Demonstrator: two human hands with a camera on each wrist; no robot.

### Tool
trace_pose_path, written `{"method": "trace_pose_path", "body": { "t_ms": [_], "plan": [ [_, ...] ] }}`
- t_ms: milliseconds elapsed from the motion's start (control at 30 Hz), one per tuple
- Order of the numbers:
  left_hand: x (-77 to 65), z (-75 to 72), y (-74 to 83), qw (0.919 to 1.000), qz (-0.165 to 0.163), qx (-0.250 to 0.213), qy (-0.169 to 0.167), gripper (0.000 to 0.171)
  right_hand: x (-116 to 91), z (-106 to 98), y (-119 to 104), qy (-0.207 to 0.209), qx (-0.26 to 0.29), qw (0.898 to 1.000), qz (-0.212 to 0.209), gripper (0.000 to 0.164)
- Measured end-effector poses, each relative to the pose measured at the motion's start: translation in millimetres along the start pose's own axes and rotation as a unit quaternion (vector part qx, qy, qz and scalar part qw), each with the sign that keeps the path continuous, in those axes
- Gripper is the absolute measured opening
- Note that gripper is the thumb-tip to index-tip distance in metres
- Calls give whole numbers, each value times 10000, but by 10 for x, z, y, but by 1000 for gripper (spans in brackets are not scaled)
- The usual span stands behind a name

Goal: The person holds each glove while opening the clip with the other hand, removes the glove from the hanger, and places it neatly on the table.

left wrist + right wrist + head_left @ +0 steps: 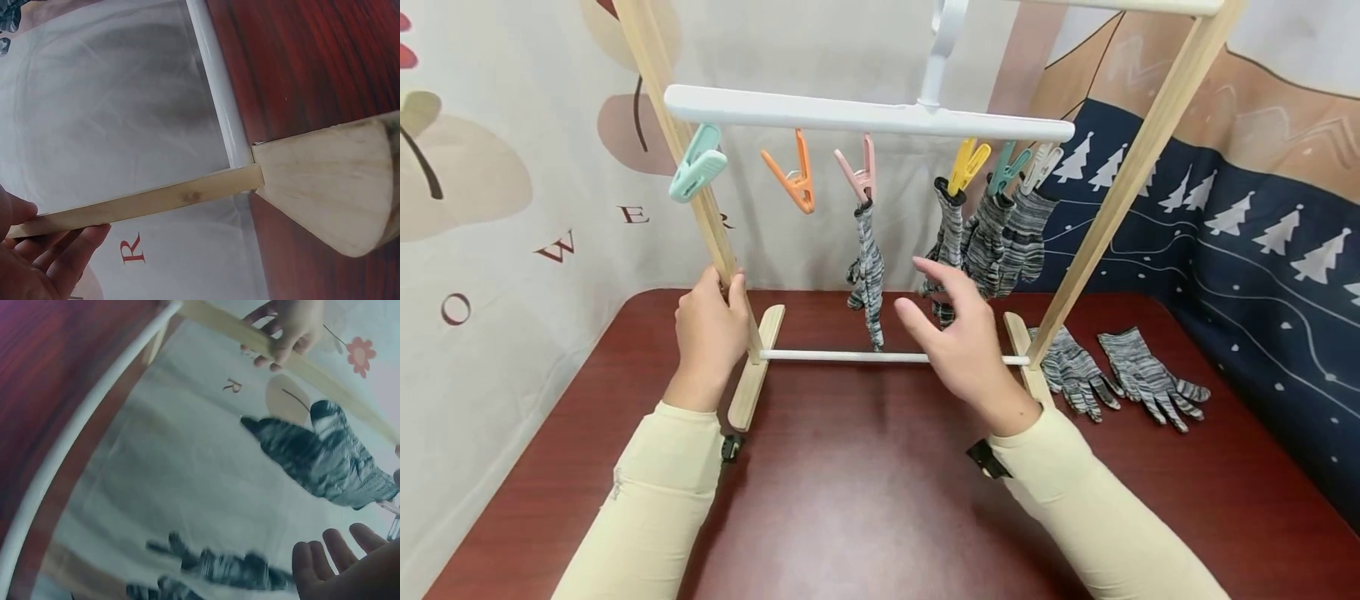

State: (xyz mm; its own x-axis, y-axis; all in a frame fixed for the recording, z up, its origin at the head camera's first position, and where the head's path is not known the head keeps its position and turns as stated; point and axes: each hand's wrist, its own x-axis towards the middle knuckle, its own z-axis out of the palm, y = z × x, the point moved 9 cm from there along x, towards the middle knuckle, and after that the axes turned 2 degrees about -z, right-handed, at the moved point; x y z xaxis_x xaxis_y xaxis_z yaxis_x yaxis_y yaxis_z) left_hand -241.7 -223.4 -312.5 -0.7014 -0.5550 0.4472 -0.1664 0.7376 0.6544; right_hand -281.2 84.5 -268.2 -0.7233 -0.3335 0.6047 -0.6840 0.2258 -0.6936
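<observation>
My left hand (707,337) grips the left wooden post (150,202) of a drying rack, thumb on one side and fingers on the other. Held up in front of the rack, my right hand (962,346) has its thumb and fingers spread, with nothing between them. Just beyond it, a grey striped knit glove (870,267) hangs from a pink clothespin (863,171) on the white hanger (850,115). Further right, more such gloves (988,237) hang under a yellow clothespin (967,167), a teal one and a white one.
An orange clothespin (795,177) and a mint clothespin (697,165) hang at the hanger's left without gloves. Two striped gloves (1142,375) lie on the dark red table (850,500), right of the rack. A white rod (850,357) joins the rack's feet.
</observation>
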Motion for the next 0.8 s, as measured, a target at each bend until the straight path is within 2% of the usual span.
{"method": "trace_pose_path", "body": {
  "t_ms": [100,233,400,567,800],
  "plan": [
    [1,2,-9,10000,2,-6,-6,33,62,182,33,-184,197,9992,303,58],
    [10,15,4,10000,45,-13,0,34,125,349,52,-232,374,9970,629,66],
    [6,18,12,10000,12,-22,26,33,217,473,18,-72,359,9974,624,70],
    [-19,-4,10,10000,-8,22,59,32,261,514,4,169,584,9961,635,55],
    [-19,-30,1,10000,46,16,83,31,201,491,19,469,877,9932,608,21]
  ]
}}
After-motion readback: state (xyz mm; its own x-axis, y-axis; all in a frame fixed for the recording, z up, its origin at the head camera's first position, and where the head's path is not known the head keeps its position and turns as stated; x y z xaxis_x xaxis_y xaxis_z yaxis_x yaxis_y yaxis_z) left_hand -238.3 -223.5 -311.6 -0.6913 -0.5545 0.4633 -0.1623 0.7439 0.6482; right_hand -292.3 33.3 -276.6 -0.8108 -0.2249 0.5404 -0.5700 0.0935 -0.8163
